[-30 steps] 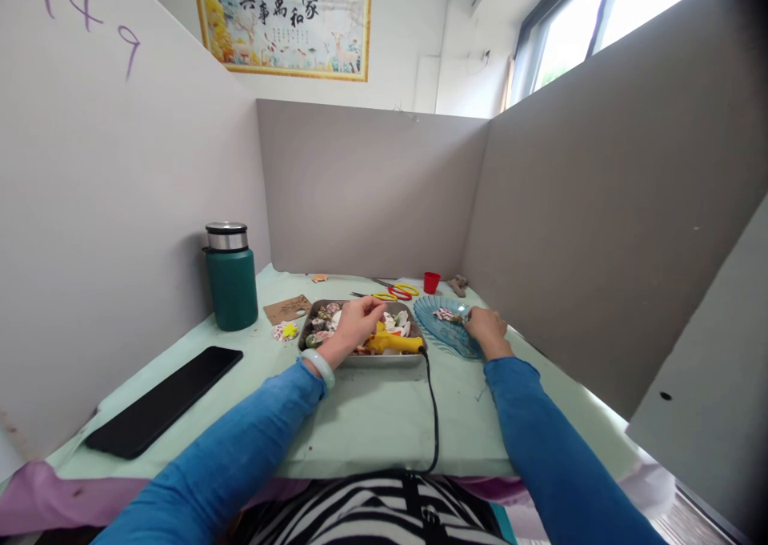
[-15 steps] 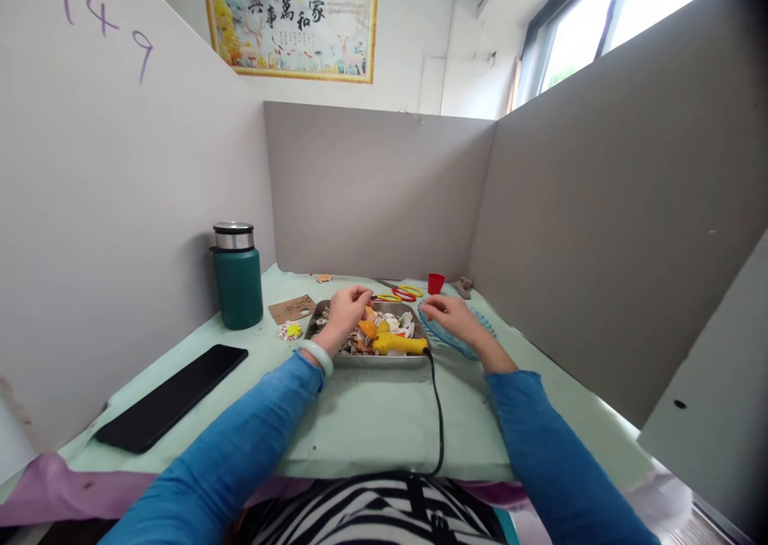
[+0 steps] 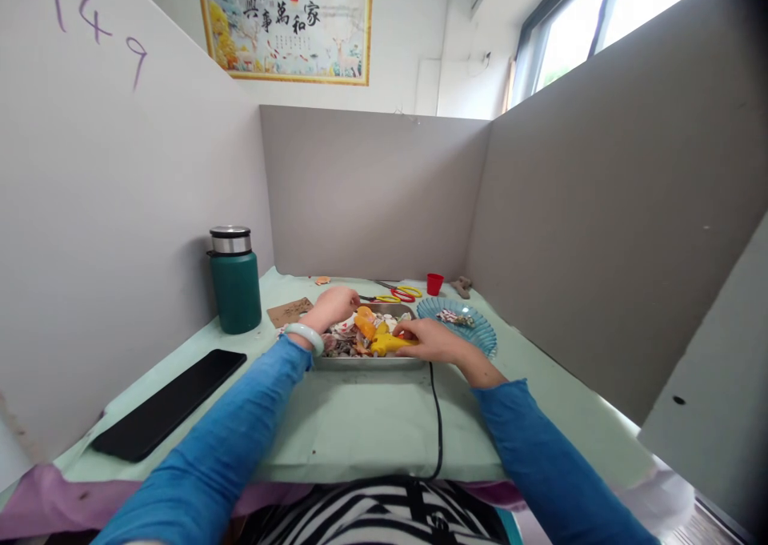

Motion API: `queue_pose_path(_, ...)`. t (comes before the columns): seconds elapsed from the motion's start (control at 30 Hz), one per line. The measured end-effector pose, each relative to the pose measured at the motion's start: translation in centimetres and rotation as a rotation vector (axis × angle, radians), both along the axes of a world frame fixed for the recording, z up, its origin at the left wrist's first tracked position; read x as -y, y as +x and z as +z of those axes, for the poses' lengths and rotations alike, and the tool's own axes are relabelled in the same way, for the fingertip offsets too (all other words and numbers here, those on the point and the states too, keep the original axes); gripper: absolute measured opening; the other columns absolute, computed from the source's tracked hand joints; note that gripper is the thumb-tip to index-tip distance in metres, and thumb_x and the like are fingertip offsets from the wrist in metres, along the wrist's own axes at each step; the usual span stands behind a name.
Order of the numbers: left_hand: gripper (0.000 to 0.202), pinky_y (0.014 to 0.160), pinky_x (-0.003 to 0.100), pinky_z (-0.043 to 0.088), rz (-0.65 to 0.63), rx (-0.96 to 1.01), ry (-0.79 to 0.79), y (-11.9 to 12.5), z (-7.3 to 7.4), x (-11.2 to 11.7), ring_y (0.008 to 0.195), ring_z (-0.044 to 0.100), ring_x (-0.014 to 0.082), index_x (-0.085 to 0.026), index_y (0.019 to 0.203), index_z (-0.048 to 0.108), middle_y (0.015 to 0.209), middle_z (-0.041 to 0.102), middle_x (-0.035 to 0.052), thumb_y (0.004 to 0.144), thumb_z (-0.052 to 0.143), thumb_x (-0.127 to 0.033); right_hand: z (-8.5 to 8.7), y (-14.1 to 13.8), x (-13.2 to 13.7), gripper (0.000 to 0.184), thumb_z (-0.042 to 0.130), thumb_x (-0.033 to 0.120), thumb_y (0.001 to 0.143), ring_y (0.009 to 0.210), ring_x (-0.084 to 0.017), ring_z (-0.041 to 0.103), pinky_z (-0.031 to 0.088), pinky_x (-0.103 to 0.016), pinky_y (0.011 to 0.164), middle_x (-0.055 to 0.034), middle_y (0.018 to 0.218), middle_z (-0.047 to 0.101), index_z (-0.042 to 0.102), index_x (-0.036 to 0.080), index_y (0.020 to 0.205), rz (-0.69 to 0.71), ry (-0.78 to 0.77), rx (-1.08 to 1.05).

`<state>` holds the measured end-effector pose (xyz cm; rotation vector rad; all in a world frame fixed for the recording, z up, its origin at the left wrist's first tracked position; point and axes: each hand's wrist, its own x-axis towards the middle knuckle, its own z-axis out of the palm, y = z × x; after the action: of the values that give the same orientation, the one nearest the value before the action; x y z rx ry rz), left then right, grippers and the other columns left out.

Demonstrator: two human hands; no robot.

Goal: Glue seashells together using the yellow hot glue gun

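Note:
My right hand (image 3: 437, 341) is wrapped round the handle of a yellow glue gun (image 3: 384, 342), which lies across a metal tray (image 3: 366, 363). Its black cord (image 3: 438, 417) runs down over the table's front edge. Above the tray's left part, my left hand (image 3: 336, 306) has its thumb and fingertips pressed together; whether a small piece is between them I cannot make out. Mixed shells (image 3: 342, 345) and an orange piece (image 3: 363, 322) fill the tray, partly hidden by both hands. To the right, a blue scalloped plate (image 3: 485, 338) holds several small patterned pieces (image 3: 454, 318).
Scissors (image 3: 403, 293) with yellow and red handles lie behind the tray, near a red cup (image 3: 435, 284). Leftward are a brown board (image 3: 288, 311), a green flask (image 3: 235, 289) and a black phone (image 3: 171, 401). Grey partitions (image 3: 378, 185) enclose the table on three sides.
My right hand has come left and down from over the plate onto the glue gun's handle. My left hand has shifted slightly left, still pinched.

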<state>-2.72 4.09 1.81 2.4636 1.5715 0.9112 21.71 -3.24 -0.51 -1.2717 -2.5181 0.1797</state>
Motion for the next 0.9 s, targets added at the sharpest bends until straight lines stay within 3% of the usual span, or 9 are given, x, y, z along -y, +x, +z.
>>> queue_pose_path(0.13, 0.014, 0.066, 0.026, 0.044, -0.152, -0.028, -0.051, 2.2, 0.6, -1.3, 0.062, 0.061, 0.0197, -0.023, 0.056, 0.069, 0.057, 0.064, 0.0039, 0.055, 0.069, -0.01, 0.1, -0.2, 0.1, 0.035, 0.063, 0.044, 0.079, 0.079, -0.019, 0.061, 0.038, -0.024, 0.066, -0.0037, 0.094, 0.069, 0.064, 0.022, 0.107, -0.007, -0.001, 0.006)
queue_pose_path(0.27, 0.016, 0.068, 0.026, 0.045, -0.177, -0.285, -0.153, 4.1, 0.6, -1.9, 0.066, 0.063, 0.0206, -0.023, 0.058, 0.07, 0.063, 0.068, 0.0046, 0.052, 0.069, -0.007, 0.4, -0.3, 0.4, 0.035, 0.063, 0.043, 0.079, 0.079, -0.019, 0.06, 0.038, -0.024, 0.065, -0.0041, 0.094, 0.069, 0.064, 0.021, 0.107, -0.024, -0.011, 0.021)
queue_pose_path(0.43, 0.034, 0.073, 0.025, 0.046, -0.16, -0.627, -0.167, 4.4, 1.0, -1.4, 0.083, 0.066, 0.0218, -0.02, 0.097, 0.076, 0.099, 0.072, 0.0103, 0.065, 0.065, -0.015, 0.5, -0.5, 0.5, 0.041, 0.063, 0.049, 0.079, 0.076, -0.019, 0.06, 0.036, -0.024, 0.063, -0.0047, 0.09, 0.069, 0.065, 0.022, 0.109, -0.054, -0.007, 0.054)
queue_pose_path(0.5, 0.042, 0.073, 0.025, 0.046, -0.138, -0.632, -0.159, 4.1, 1.2, -1.0, 0.086, 0.066, 0.0227, -0.02, 0.106, 0.073, 0.109, 0.07, 0.012, 0.065, 0.066, -0.015, 0.4, -0.6, 0.5, 0.043, 0.063, 0.051, 0.079, 0.077, -0.02, 0.06, 0.036, -0.025, 0.063, -0.0053, 0.091, 0.069, 0.065, 0.022, 0.11, -0.067, -0.002, 0.061)
queue_pose_path(0.63, 0.051, 0.067, 0.024, 0.046, -0.171, -0.611, -0.306, 3.2, 0.8, -0.1, 0.082, 0.066, 0.0228, -0.021, 0.106, 0.073, 0.1, 0.072, 0.0098, 0.058, 0.069, -0.007, 0.4, -0.6, 0.5, 0.042, 0.063, 0.051, 0.079, 0.08, -0.021, 0.061, 0.037, -0.025, 0.065, -0.0061, 0.093, 0.07, 0.066, 0.022, 0.11, -0.075, -0.005, 0.062)
queue_pose_path(0.73, 0.058, 0.063, 0.024, 0.045, -0.162, -0.487, -0.367, 2.2, 0.4, 0.3, 0.075, 0.065, 0.0218, -0.023, 0.109, 0.071, 0.097, 0.073, 0.0075, 0.053, 0.074, -0.012, 0.5, -0.7, 0.6, 0.041, 0.064, 0.05, 0.079, 0.081, -0.021, 0.062, 0.038, -0.025, 0.066, -0.006, 0.095, 0.07, 0.066, 0.023, 0.11, -0.072, -0.008, 0.051)
queue_pose_path(0.9, 0.046, 0.065, 0.023, 0.045, -0.116, -0.369, -0.309, 0.7, 1.4, 1.2, 0.079, 0.066, 0.0224, -0.02, 0.1, 0.074, 0.089, 0.073, 0.008, 0.055, 0.072, -0.009, 0.2, -0.8, 0.5, 0.038, 0.066, 0.043, 0.078, 0.076, -0.019, 0.059, 0.036, -0.025, 0.064, -0.005, 0.089, 0.069, 0.067, 0.022, 0.108, -0.072, -0.013, 0.022)
